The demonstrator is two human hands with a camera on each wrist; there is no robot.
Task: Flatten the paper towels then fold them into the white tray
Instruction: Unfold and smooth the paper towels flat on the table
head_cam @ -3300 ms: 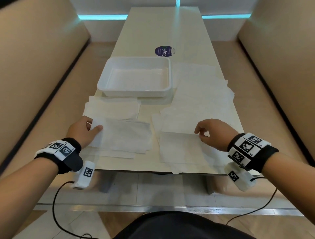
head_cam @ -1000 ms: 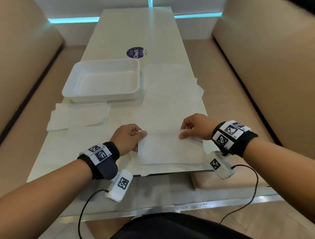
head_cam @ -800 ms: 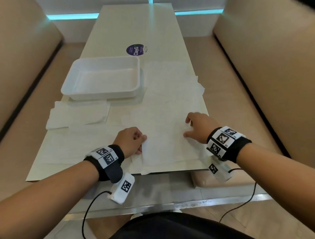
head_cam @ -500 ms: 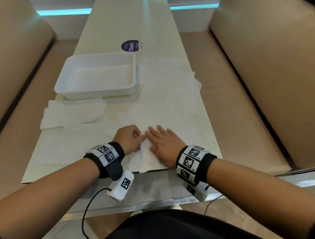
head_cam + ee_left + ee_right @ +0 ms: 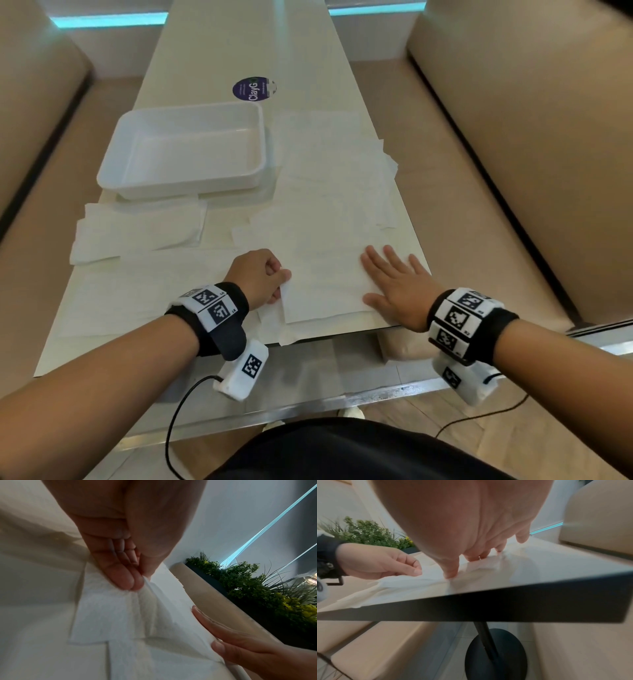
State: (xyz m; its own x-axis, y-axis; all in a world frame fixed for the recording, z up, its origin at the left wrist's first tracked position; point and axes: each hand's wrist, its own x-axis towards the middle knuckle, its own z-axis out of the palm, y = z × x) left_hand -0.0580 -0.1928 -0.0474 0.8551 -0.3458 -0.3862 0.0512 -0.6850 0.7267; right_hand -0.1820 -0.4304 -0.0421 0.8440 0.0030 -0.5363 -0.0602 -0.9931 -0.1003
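Observation:
A folded white paper towel (image 5: 325,291) lies near the table's front edge. My left hand (image 5: 262,277) pinches its left edge between thumb and fingers (image 5: 130,580). My right hand (image 5: 394,281) lies flat with straight fingers on the towel's right side, also seen as a flat palm (image 5: 240,639) in the left wrist view. The right wrist view shows those fingertips (image 5: 450,573) pressing the towel (image 5: 412,581). The white tray (image 5: 123,171) stands empty at the back left. More flat towels (image 5: 335,192) lie to its right, and folded ones (image 5: 137,229) in front of it.
A long pale table (image 5: 239,44) runs away from me, with a round purple sticker (image 5: 253,89) behind the tray. Beige bench seats (image 5: 513,137) flank both sides. A black table post and round base (image 5: 494,653) stand below the front edge.
My right hand let go of the towel's far corner, flattened beside my left hand, then slid right across the towel. My left hand kept pinching the left edge.

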